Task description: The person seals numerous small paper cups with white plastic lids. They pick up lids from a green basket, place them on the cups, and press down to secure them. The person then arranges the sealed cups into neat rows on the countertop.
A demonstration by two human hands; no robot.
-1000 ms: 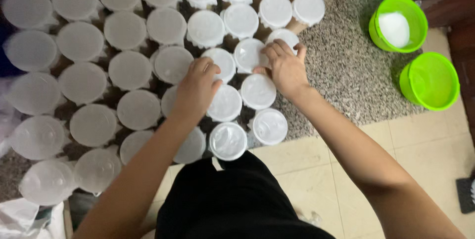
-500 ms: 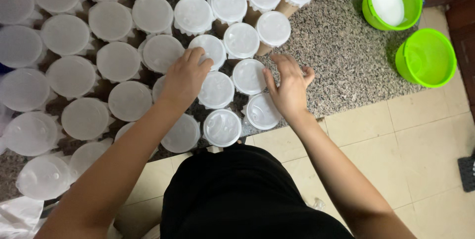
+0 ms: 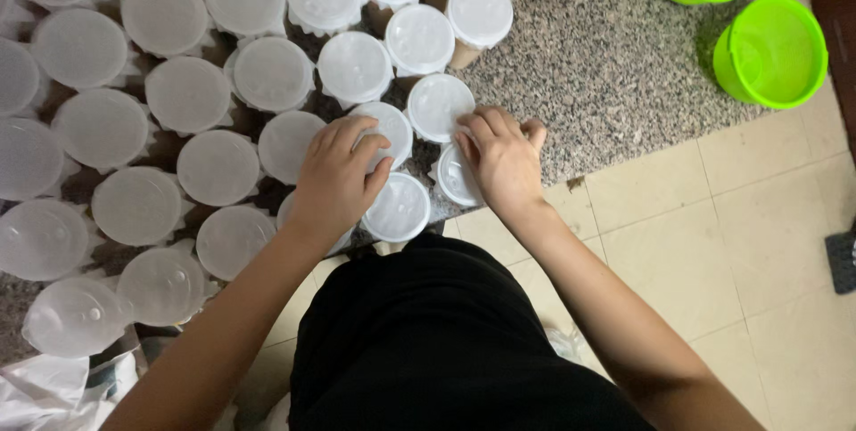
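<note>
Cups everywhere, and you're right in the thick of them! Your left hand (image 3: pixel 337 177) lies flat with loose fingers on a lidded cup (image 3: pixel 383 131) in the near rows, pressing, not gripping. Your right hand (image 3: pixel 501 156) covers another lidded cup (image 3: pixel 455 178) just beside it, fingertips down on the white lid, nothing clasped. Both cups stand upright among the packed cups on the speckled granite floor (image 3: pixel 606 65). Two green buckets (image 3: pixel 771 52) sit well apart, upper right.
</note>
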